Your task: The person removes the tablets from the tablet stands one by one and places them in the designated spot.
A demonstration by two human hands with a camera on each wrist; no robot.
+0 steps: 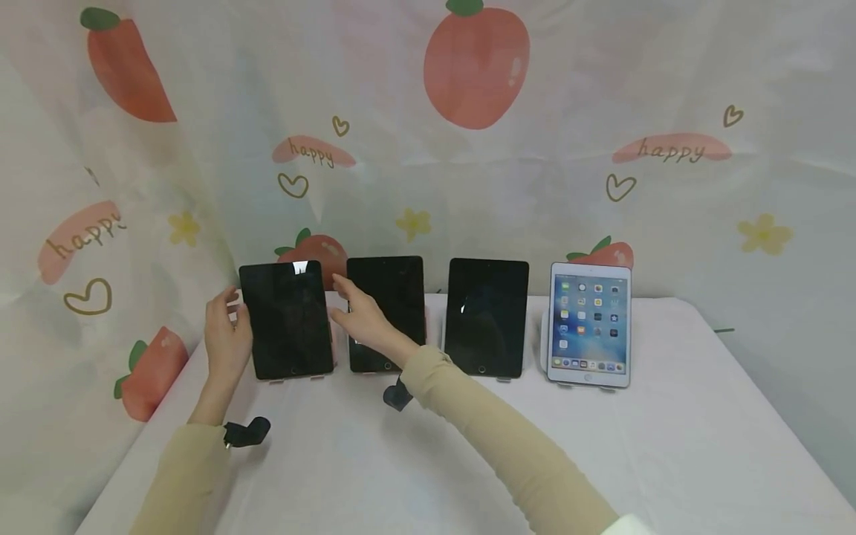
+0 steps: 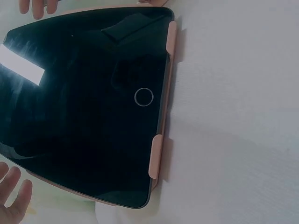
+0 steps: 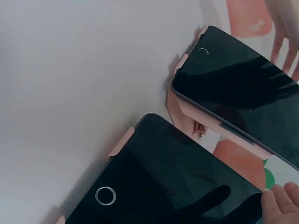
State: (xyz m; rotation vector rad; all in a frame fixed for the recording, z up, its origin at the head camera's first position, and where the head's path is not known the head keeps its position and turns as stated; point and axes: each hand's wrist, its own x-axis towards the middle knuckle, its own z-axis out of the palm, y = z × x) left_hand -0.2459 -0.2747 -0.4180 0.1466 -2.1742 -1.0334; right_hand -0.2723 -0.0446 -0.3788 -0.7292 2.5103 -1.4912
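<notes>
Pale fabric (image 1: 374,67) printed with red fruit, hearts, yellow flowers and the word "happy" hangs behind a white-covered table (image 1: 334,468). Four tablets stand propped in a row across the middle of the frame. At the left is a dark-screened tablet (image 1: 286,321), leaning in a pink stand (image 2: 171,37) whose two clips hold its lower edge. A person's left hand (image 1: 227,338) is beside its left edge, fingers loosely bent and apart, gripping nothing; whether they touch the edge cannot be told. The right hand (image 1: 366,316) reaches in from the lower right, fingers spread near that tablet's right edge, holding nothing, and partly covers the second tablet (image 1: 397,293), also dark. Right of centre is a third dark tablet (image 1: 487,319); farther right, a white tablet (image 1: 590,323) shows lit app icons on blue.
</notes>
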